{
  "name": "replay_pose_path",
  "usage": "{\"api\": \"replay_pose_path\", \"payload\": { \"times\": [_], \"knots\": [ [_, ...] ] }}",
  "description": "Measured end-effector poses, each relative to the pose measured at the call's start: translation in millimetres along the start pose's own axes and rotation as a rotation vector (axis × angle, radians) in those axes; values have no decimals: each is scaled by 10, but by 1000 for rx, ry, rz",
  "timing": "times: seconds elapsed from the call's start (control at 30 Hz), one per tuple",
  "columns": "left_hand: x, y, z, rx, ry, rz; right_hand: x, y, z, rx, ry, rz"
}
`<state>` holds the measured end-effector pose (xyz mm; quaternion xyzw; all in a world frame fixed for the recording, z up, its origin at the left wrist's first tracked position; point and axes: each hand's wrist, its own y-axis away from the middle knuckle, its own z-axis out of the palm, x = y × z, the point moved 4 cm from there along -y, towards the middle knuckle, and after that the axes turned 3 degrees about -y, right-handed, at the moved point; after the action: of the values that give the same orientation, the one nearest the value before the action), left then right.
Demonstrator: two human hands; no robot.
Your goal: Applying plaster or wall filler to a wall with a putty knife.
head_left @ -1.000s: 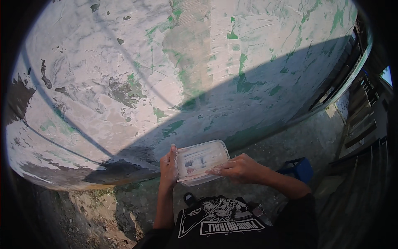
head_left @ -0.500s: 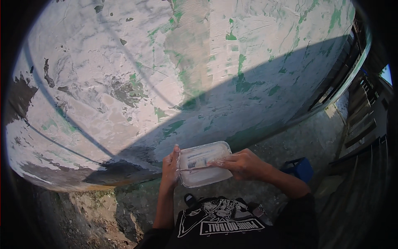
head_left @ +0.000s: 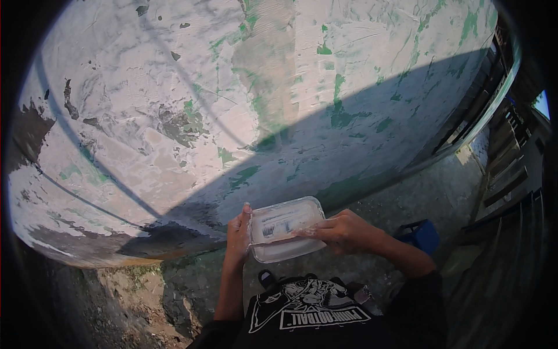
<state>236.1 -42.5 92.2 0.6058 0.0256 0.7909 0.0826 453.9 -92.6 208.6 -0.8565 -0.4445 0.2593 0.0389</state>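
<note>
My left hand (head_left: pixel 237 232) grips the left side of a clear rectangular plastic tub (head_left: pixel 289 251), thumb up along its rim. White paste smears the tub's inside, and a dark printed patch shows through the bottom. My right hand (head_left: pixel 340 231) reaches in over the tub's right side, its fingers closed and pointing left. They pinch a thin flat blade (head_left: pixel 273 241), seen mostly as a narrow edge lying across the tub. Its handle, if any, is hidden by the fingers. White residue marks the fingers of both hands.
Ahead rises a wall (head_left: pixel 192 116) with patchy white coating and green paint, part sunlit, part shaded. A blue plastic container (head_left: pixel 423 236) stands on the concrete floor (head_left: pixel 401 203) at right. Rubble and soil (head_left: pixel 131 296) lie at lower left; wooden slats (head_left: pixel 508 189) stand far right.
My right hand and the thin blade have shifted slightly toward me inside the tub. My left hand and the tub stay nearly in place.
</note>
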Motion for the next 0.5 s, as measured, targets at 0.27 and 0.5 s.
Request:
{"api": "replay_pose_path", "payload": {
  "times": [0.27, 0.5],
  "knots": [
    [-44, 39, -74, 10, -15, -7, 8, 9, 82, -25, -13, 26],
    [6, 109, -84, 14, -4, -23, -13, 20, 238, -53, 9, -24]
  ]
}}
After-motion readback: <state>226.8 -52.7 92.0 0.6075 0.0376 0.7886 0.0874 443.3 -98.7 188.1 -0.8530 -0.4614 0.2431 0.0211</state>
